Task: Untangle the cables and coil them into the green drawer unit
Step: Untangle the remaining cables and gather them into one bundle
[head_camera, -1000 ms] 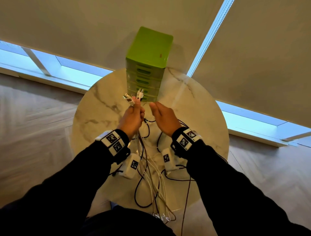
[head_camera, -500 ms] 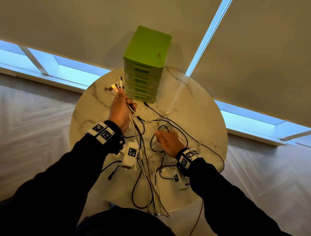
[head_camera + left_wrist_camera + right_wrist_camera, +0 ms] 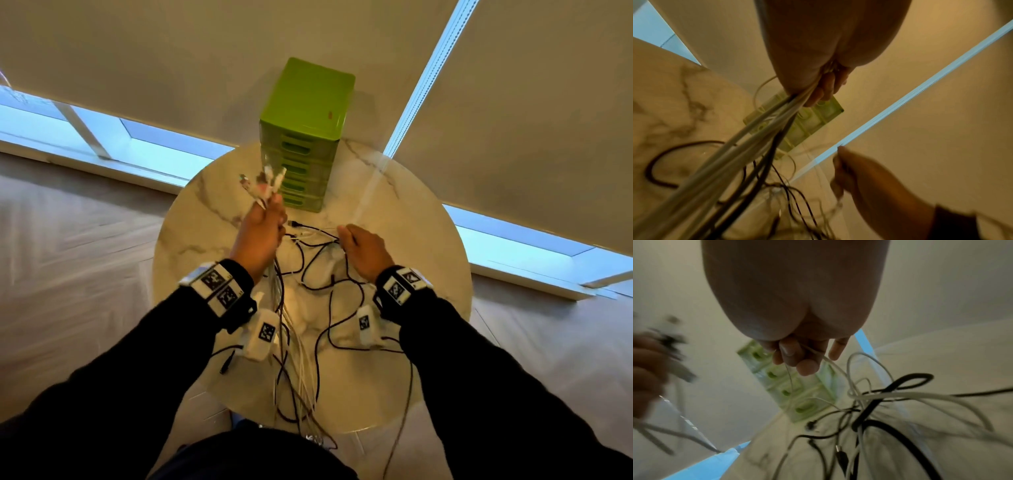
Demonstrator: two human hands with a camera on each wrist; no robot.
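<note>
White and black cables (image 3: 291, 329) sprawl across the marble table (image 3: 411, 219) before the green drawer unit (image 3: 301, 137); left hand (image 3: 262, 236) grips a raised bundle of plugs (image 3: 263, 183), right hand (image 3: 363, 250) pinches one thin white cable (image 3: 830, 361)

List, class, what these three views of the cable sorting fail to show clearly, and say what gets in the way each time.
- Head view: plug types in the left hand are too small and blurred.
- Head view: cables run off the table edge behind the person's body.
- Left wrist view: the palm hides most of the drawer unit.
- Right wrist view: the left hand and its cable bundle are motion-blurred.
- Drawer contents: fronts hide them.
</note>
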